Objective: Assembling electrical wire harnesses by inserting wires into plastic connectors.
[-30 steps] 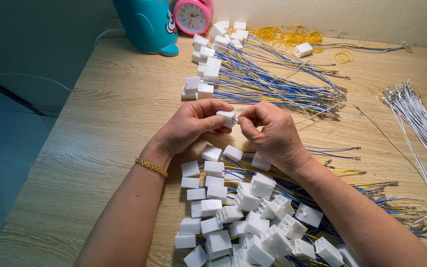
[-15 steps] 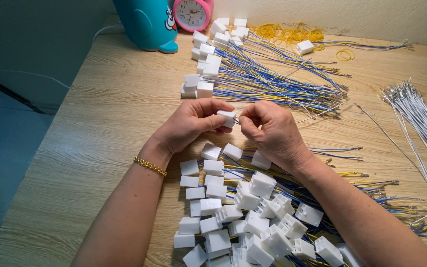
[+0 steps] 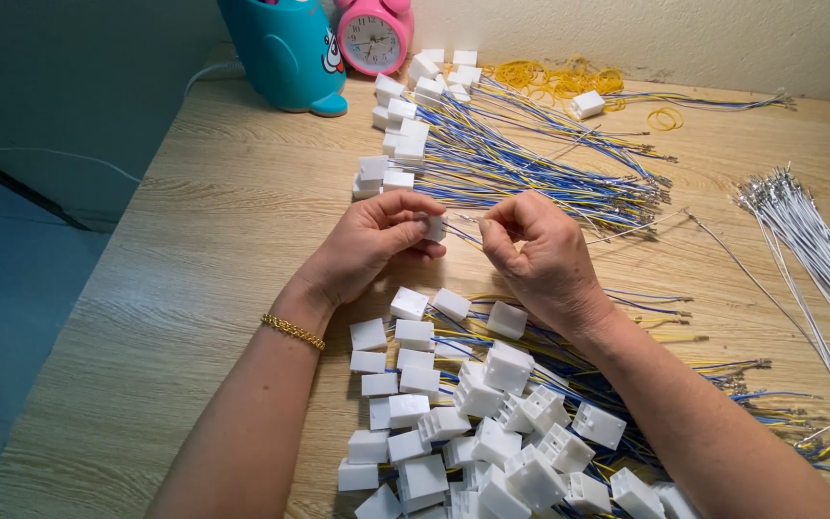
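As my left hand (image 3: 372, 245) pinches a white plug (image 3: 435, 228) over the table (image 3: 194, 250), my right hand (image 3: 535, 252) closes on a thin wire (image 3: 460, 234) | step: seating wire in plug; next, I judge, a straight push | half a second ago the hands touched; now slightly apart | plug pile (image 3: 473, 423) near my wrists.

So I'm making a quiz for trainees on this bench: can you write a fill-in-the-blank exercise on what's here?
1. The left hand holds a small white ____ housing.
2. The left wrist wears a ____ bracelet.
3. By the teal holder at the back of the table stands a pink ____.
4. The wire bundle on the right side is ____ in colour.

Missing words: connector; gold; clock; white
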